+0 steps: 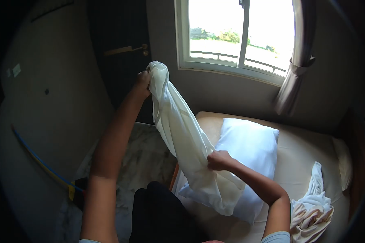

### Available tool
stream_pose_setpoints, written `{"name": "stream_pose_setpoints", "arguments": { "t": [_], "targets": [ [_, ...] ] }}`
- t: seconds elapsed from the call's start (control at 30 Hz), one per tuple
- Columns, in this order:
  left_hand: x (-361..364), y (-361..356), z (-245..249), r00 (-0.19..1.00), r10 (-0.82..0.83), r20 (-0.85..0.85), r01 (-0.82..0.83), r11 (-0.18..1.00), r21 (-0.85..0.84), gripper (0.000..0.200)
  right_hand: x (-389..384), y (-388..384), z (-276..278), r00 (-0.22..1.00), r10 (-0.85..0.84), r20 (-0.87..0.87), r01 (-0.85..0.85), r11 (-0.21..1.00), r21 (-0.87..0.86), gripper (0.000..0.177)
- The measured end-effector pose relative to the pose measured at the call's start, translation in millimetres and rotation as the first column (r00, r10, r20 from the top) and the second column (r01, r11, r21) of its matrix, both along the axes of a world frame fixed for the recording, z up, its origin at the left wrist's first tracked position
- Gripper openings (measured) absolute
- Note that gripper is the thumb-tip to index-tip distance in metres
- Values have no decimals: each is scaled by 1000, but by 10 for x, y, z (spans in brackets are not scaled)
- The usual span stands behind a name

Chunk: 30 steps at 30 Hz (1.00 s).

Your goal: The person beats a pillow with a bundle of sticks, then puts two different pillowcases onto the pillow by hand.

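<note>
An off-white pillowcase [184, 127] hangs stretched at a slant between my two hands. My left hand [142, 83], raised high in front of the dark door, is closed on its bunched upper end. Lower down, my right hand [220, 160] grips the right edge of the cloth in a fist. The loose lower part of the pillowcase drapes in front of a plump white pillow [249, 148] lying on the bed, hiding part of it. Folds run lengthwise along the fabric.
The bed [300, 141] has a beige sheet. Crumpled white and beige cloths [312, 214] lie at its right, near another pillow [343, 162]. Behind are a window [219, 32], a tied curtain [294, 77] and a door [117, 36]. Marble floor [142, 150] shows at left.
</note>
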State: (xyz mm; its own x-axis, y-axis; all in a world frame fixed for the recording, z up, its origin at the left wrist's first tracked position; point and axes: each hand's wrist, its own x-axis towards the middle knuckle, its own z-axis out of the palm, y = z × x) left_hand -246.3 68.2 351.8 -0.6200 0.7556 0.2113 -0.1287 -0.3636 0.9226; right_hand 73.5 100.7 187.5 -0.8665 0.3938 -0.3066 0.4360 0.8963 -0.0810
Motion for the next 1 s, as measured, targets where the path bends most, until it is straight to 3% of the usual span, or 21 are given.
{"name": "stream_pose_setpoints", "arguments": {
  "t": [0.03,0.07,0.1,0.13,0.17,0.2,0.23,0.3,0.33,0.37,0.4,0.47,0.5,0.57,0.6,0.67,0.8,0.87,0.93,0.97,1.0],
  "targets": [
    [-53,-249,74,995,63,-77,-63,998,-6,30,-241,182,-36,999,-11,-39,13,998,58,17],
    [-219,-413,114,984,114,-134,-121,991,-48,30,-511,463,53,996,-29,80,34,997,-64,20],
    [-431,-594,132,968,162,-189,-181,980,-87,30,-718,780,123,990,83,-110,-96,989,-112,12],
    [-633,-761,130,949,205,-240,-240,963,-124,29,-863,909,377,914,-255,-315,188,955,-228,8],
    [-828,-876,63,951,238,-198,-274,944,-185,28,-964,953,581,826,-76,-558,228,951,208,19],
    [-840,-983,53,961,218,-168,-247,952,-180,29,-1094,965,747,632,56,-773,220,943,248,31],
    [-776,-1051,3,972,193,-135,-215,961,-173,31,-1165,767,1014,454,166,-875,85,970,228,34],
    [-700,-1025,-86,992,96,-77,-109,977,-181,32,-1492,270,1324,347,-85,-934,-256,949,-182,36],
    [-658,-946,-153,998,21,-54,-32,979,-200,32,-1573,-2,1424,440,-92,-893,-237,948,-214,41],
    [-488,-888,-131,998,5,-61,-20,969,-248,29,-1769,-93,1323,411,-30,-911,-285,945,-159,47],
    [-457,-783,-205,983,21,-184,-65,969,-238,28,-1917,-161,1247,368,27,-930,-246,967,-70,44],
    [-232,-661,-230,909,209,-361,-309,919,-245,35,-2019,-126,1320,662,-18,-749,-108,987,-119,34],
    [-216,-652,-229,841,219,-495,-354,915,-197,39,-2029,-55,1312,577,-85,-812,-112,977,-182,30],
    [-191,-662,-256,655,251,-713,-425,902,-73,47,-2010,185,1277,447,-188,-875,-183,938,-295,24],
    [-30,-763,-190,496,222,-839,-482,875,-53,51,-1889,211,1369,514,-341,-787,-172,858,-484,26],
    [301,-960,-101,127,108,-986,-570,821,16,59,-1830,350,1340,460,-246,-853,-131,932,-338,27],
    [500,-876,-244,249,65,-966,-371,928,-33,57,-1764,238,1397,632,-6,-775,-315,912,-264,30],
    [414,-762,-342,322,43,-946,-374,924,-85,58,-1765,262,1455,641,-57,-766,-262,921,-288,30],
    [352,-724,-454,173,17,-985,-501,863,-73,47,-1690,353,1521,658,-196,-727,-347,778,-524,31],
    [264,-703,-558,116,-33,-993,-540,837,-90,44,-1609,309,1618,720,-187,-668,-277,806,-524,33],
    [221,-721,-587,61,-84,-995,-578,809,-104,41,-1573,366,1602,802,-43,-596,-280,854,-438,33]
  ]
}}
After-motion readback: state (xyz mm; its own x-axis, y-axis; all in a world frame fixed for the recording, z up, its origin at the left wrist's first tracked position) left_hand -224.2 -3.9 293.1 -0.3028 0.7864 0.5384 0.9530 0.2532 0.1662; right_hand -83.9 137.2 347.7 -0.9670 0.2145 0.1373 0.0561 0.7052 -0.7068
